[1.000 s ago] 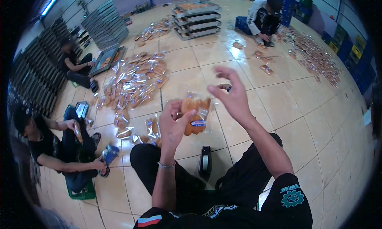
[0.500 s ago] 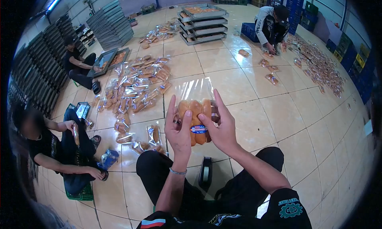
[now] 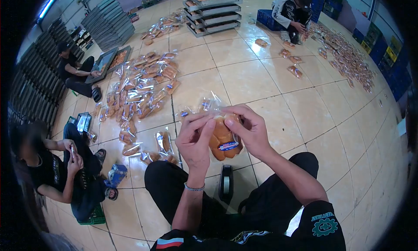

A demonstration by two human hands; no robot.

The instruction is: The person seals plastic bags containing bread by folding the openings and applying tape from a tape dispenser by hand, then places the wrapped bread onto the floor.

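A clear plastic bag of bread rolls [image 3: 221,139] with a blue label is held up in front of me, above my lap. My left hand [image 3: 194,137] grips its upper left side, thumb and fingers closed on the gathered plastic. On the upper right, my right hand [image 3: 249,131] pinches the bag the same way, its thumb in front. The bag's loose open end [image 3: 212,103] sticks out beyond my fingers, folded and crinkled. A black tape dispenser [image 3: 225,183] stands on the floor between my legs.
Bagged breads [image 3: 141,87] lie heaped at the left, and more [image 3: 344,57] at the far right. Stacked metal trays [image 3: 213,16] stand ahead. One person [image 3: 56,164] sits close on my left, another [image 3: 74,70] behind, and a third [image 3: 294,15] crouches at the far right.
My hands have drawn together at the bag's top and folded its upright open end, which stood flat before. The person at near left has brought both hands together.
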